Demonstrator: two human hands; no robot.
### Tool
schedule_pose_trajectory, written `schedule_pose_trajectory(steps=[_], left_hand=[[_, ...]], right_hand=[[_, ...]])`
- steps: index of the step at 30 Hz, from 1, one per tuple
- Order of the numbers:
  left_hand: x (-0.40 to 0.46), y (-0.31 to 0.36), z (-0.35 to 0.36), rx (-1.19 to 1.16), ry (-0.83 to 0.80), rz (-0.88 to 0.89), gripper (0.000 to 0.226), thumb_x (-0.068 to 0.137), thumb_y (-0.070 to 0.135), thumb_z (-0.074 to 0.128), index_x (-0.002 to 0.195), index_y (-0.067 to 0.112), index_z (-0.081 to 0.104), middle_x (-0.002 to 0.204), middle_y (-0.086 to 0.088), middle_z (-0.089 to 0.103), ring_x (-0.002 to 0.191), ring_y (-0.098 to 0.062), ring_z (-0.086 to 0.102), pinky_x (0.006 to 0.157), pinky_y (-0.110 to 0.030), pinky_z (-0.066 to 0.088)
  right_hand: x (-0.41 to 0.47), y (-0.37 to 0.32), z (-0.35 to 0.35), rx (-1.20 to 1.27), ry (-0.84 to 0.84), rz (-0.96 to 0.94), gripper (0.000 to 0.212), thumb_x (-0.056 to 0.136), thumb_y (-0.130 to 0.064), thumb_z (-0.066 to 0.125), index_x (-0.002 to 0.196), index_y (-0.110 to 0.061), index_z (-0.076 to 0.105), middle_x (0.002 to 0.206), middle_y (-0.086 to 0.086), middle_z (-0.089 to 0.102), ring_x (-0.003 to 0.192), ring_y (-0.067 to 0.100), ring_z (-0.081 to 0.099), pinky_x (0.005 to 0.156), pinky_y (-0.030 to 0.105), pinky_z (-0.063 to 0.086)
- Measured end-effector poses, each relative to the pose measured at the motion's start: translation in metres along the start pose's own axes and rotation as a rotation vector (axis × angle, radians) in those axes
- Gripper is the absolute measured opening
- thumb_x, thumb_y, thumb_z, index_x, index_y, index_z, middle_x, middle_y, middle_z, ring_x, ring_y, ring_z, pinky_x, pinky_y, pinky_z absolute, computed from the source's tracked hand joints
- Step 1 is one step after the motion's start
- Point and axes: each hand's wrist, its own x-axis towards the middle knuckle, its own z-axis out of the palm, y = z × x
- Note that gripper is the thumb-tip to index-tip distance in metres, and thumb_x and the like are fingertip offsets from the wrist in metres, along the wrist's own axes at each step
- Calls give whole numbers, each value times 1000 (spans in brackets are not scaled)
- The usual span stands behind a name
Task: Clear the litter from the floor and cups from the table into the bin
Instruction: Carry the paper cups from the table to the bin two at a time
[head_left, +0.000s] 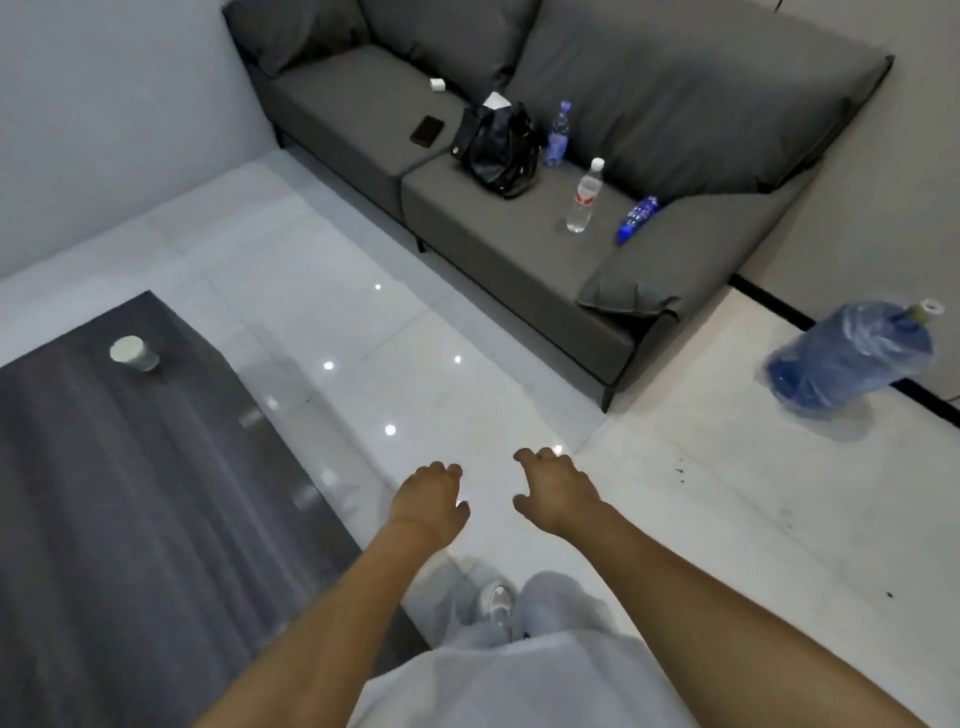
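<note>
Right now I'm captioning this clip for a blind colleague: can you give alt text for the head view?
Two empty hands, left hand and right hand, reach out over a glossy white floor. One paper cup stands on the dark table at left; a grey sofa ahead holds a black bag and bottles.

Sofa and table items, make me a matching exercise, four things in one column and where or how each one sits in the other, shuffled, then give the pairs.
Things:
1. paper cup
2. black bag
3. clear bottle
4. blue water jug

Places or states:
A. on the floor, right of the sofa
B. upright on the right seat cushion
C. on the dark table
D. on the sofa, about where the two seat cushions meet

Pairs: 1-C, 2-D, 3-B, 4-A
</note>
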Motion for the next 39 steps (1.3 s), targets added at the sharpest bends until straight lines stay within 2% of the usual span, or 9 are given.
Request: schedule_pose_trajectory(steps=[11, 19, 27, 30, 36, 39], left_hand=[[132, -92, -105, -160, 73, -293, 45, 94, 32, 48, 133, 11, 44, 127, -9, 52, 115, -26, 50, 94, -34, 45], [208, -173, -193, -333, 143, -512, 48, 94, 33, 51, 138, 14, 42, 131, -7, 51, 116, -25, 53, 97, -36, 47], [235, -308, -241, -482, 198, -710, 52, 94, 32, 51, 141, 13, 39, 134, -8, 48, 122, -26, 47, 100, -35, 42], [240, -368, -253, -518, 186, -757, 45, 93, 30, 51, 133, 12, 45, 128, -10, 50, 118, -27, 48, 95, -35, 43], [234, -479, -279, -594, 194, -894, 40, 92, 29, 51, 127, 10, 48, 129, -11, 51, 120, -28, 48, 95, -37, 42], [224, -517, -288, -673, 206, -977, 42, 94, 30, 51, 131, 11, 46, 131, -10, 49, 122, -28, 46, 96, -38, 42]], right_hand=[[203, -88, -107, -160, -104, -241, 55, 92, -28, 53, 142, -19, 33, 132, 8, 44, 121, 30, 42, 92, 39, 40], [336, -183, -180, -302, -178, -399, 52, 91, -27, 52, 139, -18, 34, 130, 8, 44, 118, 30, 42, 89, 38, 41], [443, -337, -194, -433, -256, -594, 54, 90, -26, 53, 140, -18, 34, 131, 9, 44, 119, 31, 42, 89, 39, 40], [473, -401, -189, -465, -279, -644, 55, 90, -27, 53, 140, -18, 34, 132, 9, 44, 121, 32, 41, 91, 40, 41], [516, -528, -182, -558, -311, -761, 54, 92, -30, 53, 141, -17, 34, 133, 11, 45, 121, 32, 43, 92, 41, 43], [529, -581, -177, -602, -342, -828, 54, 92, -29, 54, 141, -17, 33, 134, 11, 45, 120, 31, 44, 93, 41, 44]])
